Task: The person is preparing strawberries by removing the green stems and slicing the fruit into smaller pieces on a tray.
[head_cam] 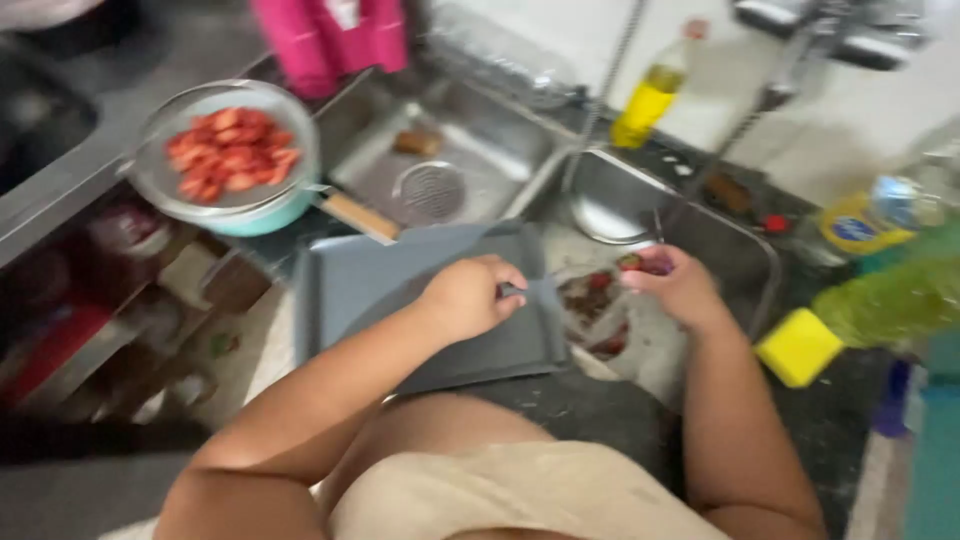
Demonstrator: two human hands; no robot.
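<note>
My left hand (468,297) is closed around a small knife (532,289) over the right edge of a grey cutting board (350,290). Its blade points toward my right hand (680,288). That hand pinches a red strawberry (638,263) above the right sink basin (730,235). Below both hands lies a pale bag or wrap with red strawberry scraps (598,300). A teal pan (262,213) with a wooden handle stands at the upper left. It carries a strainer of sliced strawberries (230,150).
The left sink basin (480,150) has a round drain strainer (430,192). A yellow sponge (797,347), a green bottle (885,300) and a capped bottle (865,222) stand at the right. A yellow liquid bottle (645,105) and pink cloth (330,35) are behind.
</note>
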